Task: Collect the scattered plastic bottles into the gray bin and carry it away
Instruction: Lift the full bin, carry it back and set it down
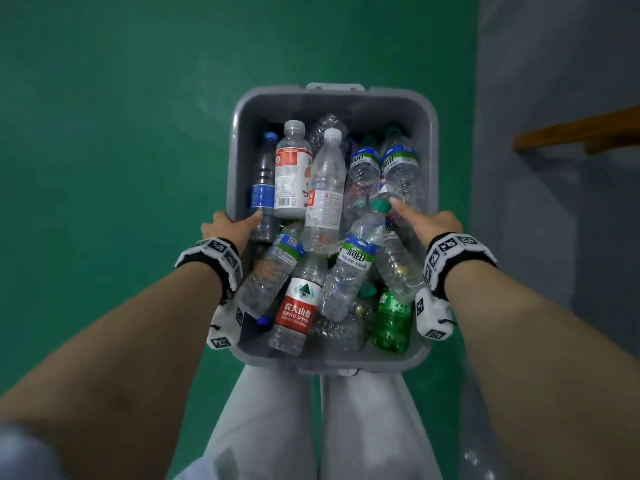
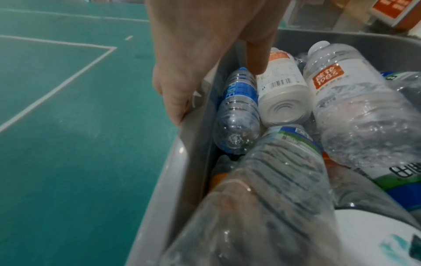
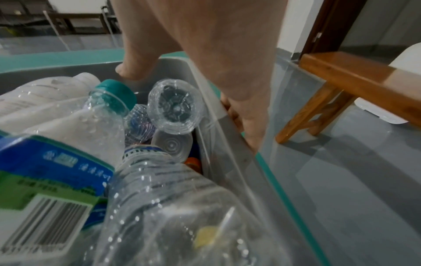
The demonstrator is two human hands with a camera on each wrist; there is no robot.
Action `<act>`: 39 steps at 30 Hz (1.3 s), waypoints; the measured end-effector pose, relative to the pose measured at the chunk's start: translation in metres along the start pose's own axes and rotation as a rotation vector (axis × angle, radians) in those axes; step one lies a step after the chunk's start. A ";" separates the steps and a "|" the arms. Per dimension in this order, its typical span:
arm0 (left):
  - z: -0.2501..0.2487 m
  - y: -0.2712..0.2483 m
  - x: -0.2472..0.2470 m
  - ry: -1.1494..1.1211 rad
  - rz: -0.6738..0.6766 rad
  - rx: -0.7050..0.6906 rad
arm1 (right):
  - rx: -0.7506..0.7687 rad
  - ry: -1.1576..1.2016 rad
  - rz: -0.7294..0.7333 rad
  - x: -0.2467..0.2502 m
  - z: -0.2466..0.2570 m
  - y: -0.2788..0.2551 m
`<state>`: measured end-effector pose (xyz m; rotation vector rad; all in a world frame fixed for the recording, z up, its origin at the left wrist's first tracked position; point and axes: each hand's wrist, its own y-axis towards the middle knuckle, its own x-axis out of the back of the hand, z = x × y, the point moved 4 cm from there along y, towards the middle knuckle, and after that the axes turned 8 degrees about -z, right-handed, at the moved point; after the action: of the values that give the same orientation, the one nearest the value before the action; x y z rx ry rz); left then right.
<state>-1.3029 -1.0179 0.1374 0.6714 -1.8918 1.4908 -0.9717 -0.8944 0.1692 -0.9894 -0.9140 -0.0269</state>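
The gray bin [image 1: 332, 98] is held up in front of my legs, packed with several plastic bottles such as a red-labelled one [image 1: 296, 311] and a green one [image 1: 393, 322]. My left hand [image 1: 230, 226] grips the bin's left rim [image 2: 182, 162], thumb inside by a blue-labelled bottle [image 2: 238, 108], fingers outside. On the right rim [image 3: 230, 126] my right hand [image 1: 427, 223] grips the same way, its thumb [image 3: 134, 70] inside near a green-capped bottle [image 3: 107, 111].
Green court floor [image 1: 121, 133] with white lines [image 2: 56, 88] lies below and to the left. Gray floor [image 1: 554, 237] lies to the right, with a wooden bench [image 3: 341, 86] close to the bin's right side and a white object [image 3: 401, 90] behind it.
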 end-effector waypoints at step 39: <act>-0.493 -0.088 0.123 0.279 -0.005 -0.631 | 0.007 0.356 -0.294 0.306 0.214 0.088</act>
<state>-1.2412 -0.5594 0.3651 0.1637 -1.9730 0.8424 -0.8787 -0.5747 0.3604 -0.8035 -0.7220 -0.4355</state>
